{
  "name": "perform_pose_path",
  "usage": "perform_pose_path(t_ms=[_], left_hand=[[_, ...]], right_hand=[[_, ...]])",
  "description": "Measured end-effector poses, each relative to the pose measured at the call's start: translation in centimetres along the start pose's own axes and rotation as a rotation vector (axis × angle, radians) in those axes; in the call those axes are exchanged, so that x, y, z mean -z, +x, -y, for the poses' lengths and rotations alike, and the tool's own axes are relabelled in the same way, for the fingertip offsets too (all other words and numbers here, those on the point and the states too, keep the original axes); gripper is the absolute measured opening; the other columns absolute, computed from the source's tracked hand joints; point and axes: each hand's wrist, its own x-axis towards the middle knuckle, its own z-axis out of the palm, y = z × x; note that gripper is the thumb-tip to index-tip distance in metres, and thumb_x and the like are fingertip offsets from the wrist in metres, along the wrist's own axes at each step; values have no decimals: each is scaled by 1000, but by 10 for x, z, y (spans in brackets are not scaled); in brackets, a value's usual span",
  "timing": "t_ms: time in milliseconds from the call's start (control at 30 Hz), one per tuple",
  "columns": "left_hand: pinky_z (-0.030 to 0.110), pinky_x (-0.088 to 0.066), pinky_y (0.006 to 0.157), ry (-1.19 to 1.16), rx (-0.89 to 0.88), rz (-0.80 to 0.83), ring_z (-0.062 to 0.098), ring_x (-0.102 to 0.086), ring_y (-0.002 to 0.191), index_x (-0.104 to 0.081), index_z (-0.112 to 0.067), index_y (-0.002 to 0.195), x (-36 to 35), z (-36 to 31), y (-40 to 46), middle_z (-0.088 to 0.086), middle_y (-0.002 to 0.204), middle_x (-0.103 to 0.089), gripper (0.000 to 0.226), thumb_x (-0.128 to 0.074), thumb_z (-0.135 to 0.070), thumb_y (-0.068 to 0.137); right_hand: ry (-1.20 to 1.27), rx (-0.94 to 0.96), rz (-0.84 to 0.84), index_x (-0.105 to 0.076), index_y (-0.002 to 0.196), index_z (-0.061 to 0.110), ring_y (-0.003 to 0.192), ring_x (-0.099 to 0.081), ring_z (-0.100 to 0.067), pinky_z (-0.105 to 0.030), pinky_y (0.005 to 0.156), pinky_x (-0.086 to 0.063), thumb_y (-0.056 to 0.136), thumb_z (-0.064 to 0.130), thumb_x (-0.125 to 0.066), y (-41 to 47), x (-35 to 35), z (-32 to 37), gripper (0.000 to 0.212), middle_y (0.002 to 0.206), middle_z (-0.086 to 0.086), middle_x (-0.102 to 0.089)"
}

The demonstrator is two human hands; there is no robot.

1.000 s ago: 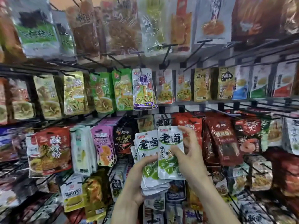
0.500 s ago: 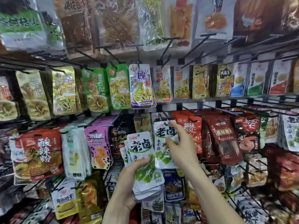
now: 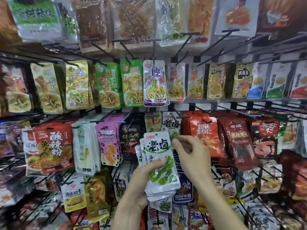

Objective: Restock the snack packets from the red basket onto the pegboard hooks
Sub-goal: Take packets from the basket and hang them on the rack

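Holding a fanned stack of white-and-green packets (image 3: 160, 165) in the left hand (image 3: 142, 183), thumb pressing across the front one. Hovering just right of that stack with the right hand (image 3: 189, 150), fingers loosely curled and grasping nothing. Hanging already just above both grips, one matching packet (image 3: 171, 125) on its hook (image 3: 174, 116). Leaving several packets still to hang, judging by the stack. Not seeing any red basket.

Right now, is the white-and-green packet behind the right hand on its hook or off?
On. The packet hangs from the hook; the right hand below it holds nothing.
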Motion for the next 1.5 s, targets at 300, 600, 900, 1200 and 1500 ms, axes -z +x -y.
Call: perform_pose_path(t_ms=[300, 600, 900, 1200, 1500], left_hand=[[59, -46, 113, -71, 66, 68, 45, -69, 118, -78, -5, 121, -12, 1, -4, 28, 127, -71, 52, -87, -39, 83], [65, -45, 112, -121, 52, 15, 48, -69, 117, -81, -8, 115, -4, -6, -10, 24, 127, -72, 36, -70, -36, 96], [61, -58, 90, -81, 22, -15, 46, -76, 97, -84, -8, 106, 3, -10, -24, 24, 117, -76, 36, -72, -38, 90], [63, -60, 90, -52, 13, -51, 48, -74, 102, -80, -8, 119, 6, -10, -26, 23, 118, -76, 48, -77, -39, 82], [64, -56, 98, -66, 12, -42, 47, -73, 109, -79, -5, 119, 10, -7, -22, 25, 120, -75, 52, -87, -31, 75]], right_hand=[[312, -192, 90, -59, 115, 25, 94, -72, -21, -25, 81, -57, 76, 35, -91, -9, 7, -12, 52, 98, -5, -74], [342, -15, -27, -56, 123, 33, 93, -59, 12, -16, 89, -44, 89, 21, -81, -5, 13, 2, 44, 99, 13, -61], [287, 68, -73, -64, 135, 34, 128, -52, 9, -11, 106, -38, 95, 25, -75, -5, 15, -3, 42, 133, 27, -62], [34, -10, -47, -61, 141, 28, 136, -51, -9, -46, 120, -38, 95, 27, -75, 15, 10, 7, 48, 138, 21, -59], [-240, -89, 159, -44, 155, 21, 101, -69, -27, -31, 83, -49, 101, 21, -66, 64, -25, -6, 59, 136, -8, -66]])
